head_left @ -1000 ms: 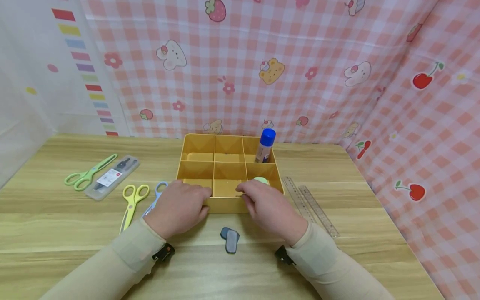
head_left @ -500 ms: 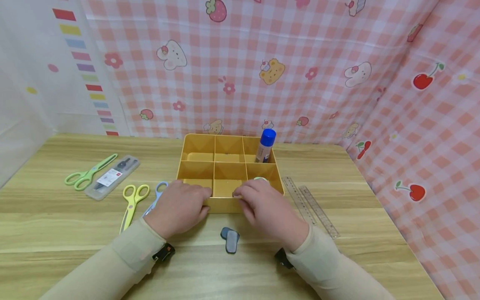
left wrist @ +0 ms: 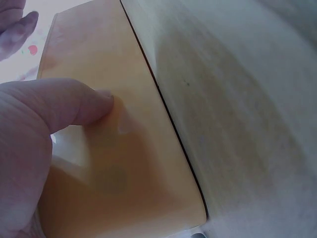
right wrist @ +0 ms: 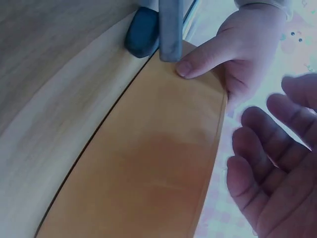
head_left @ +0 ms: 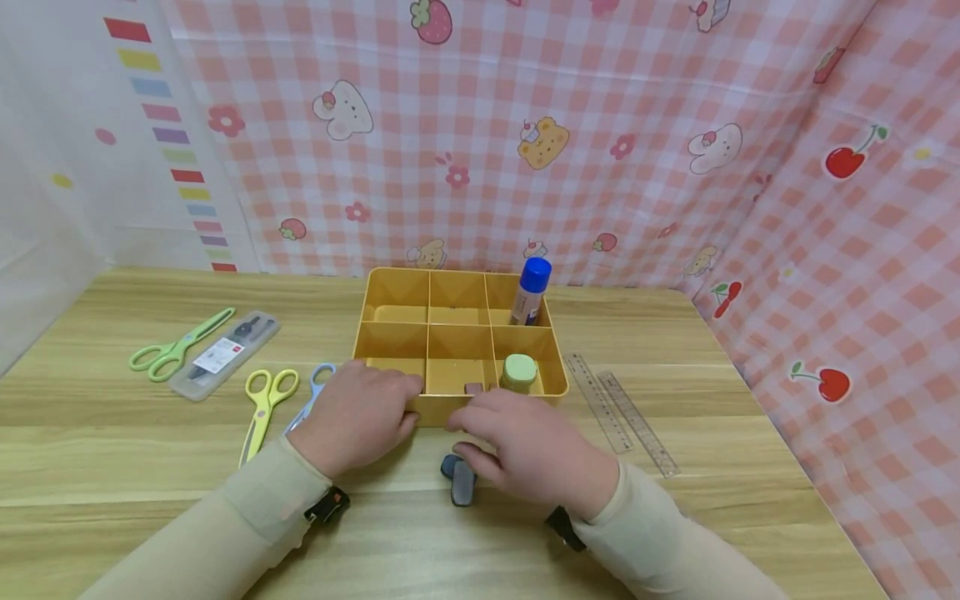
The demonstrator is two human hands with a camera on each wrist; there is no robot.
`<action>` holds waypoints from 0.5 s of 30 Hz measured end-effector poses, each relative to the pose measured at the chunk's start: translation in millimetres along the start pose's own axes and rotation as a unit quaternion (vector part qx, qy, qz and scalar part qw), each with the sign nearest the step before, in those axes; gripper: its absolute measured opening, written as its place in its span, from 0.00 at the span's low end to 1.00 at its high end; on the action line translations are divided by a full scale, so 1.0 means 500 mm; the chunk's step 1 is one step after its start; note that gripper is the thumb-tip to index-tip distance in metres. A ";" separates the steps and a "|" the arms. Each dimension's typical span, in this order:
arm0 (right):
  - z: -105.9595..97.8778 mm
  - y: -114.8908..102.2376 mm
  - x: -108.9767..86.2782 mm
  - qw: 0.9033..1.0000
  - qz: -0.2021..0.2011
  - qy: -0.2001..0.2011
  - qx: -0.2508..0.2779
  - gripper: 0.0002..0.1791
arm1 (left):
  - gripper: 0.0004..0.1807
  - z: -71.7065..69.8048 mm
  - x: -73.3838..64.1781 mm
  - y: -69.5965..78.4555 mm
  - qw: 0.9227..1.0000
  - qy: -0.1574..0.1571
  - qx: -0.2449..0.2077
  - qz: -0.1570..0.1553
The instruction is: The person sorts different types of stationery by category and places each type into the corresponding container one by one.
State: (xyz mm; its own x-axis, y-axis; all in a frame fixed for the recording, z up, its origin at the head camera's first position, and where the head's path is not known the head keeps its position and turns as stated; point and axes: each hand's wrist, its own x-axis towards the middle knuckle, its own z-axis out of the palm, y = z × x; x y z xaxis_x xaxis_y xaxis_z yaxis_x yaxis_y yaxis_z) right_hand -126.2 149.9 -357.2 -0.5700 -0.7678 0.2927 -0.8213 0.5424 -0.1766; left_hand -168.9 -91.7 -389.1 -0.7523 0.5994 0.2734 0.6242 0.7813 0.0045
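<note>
Box [head_left: 442, 410] between scissors [head_left: 262, 408], left, and rulers [head_left: 638, 423], right (glue stick [head_left: 531, 290] inside, back right)

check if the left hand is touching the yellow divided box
Touching: the left wrist view shows the left hand with its thumb against the outside wall of the yellow divided box.

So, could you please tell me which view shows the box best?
The head view: it shows the box from above, with all six compartments in sight. Both wrist views show mainly its outer front wall, close up.
</note>
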 end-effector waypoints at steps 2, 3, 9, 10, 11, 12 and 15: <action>0.001 -0.003 -0.001 0.999 0.000 -0.034 0.002 0.13 | 0.13 0.000 -0.001 0.000 1.000 0.000 0.001 0.000; 0.001 -0.004 -0.001 0.999 0.001 -0.052 0.000 0.15 | 0.13 0.000 -0.001 0.000 1.000 0.000 0.002 0.000; 0.006 -0.012 -0.002 0.988 0.021 -0.155 -0.020 0.22 | 0.14 0.000 -0.002 0.000 1.000 -0.006 -0.001 -0.002; 0.008 -0.013 -0.002 0.986 0.025 -0.164 -0.020 0.23 | 0.14 0.000 -0.002 0.000 1.000 -0.007 -0.002 -0.003; 0.008 -0.014 -0.003 0.984 0.029 -0.173 -0.018 0.24 | 0.13 0.000 -0.002 0.000 1.000 -0.009 -0.004 -0.004; 0.010 -0.015 -0.003 0.983 0.031 -0.179 -0.018 0.25 | 0.13 0.000 -0.001 0.000 1.000 -0.011 -0.004 -0.004; 0.014 -0.016 -0.005 0.981 0.032 -0.192 -0.011 0.28 | 0.13 0.000 -0.001 0.000 1.000 -0.017 -0.005 -0.006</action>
State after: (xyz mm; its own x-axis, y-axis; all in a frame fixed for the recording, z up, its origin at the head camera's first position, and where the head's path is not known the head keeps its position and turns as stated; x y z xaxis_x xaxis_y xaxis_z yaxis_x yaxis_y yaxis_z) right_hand -118.3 145.1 -363.3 -0.5910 -0.8010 -0.0950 -0.7848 0.5982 -0.1619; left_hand -168.3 -92.1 -389.2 -0.7663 0.5959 0.2402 0.6170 0.7868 0.0164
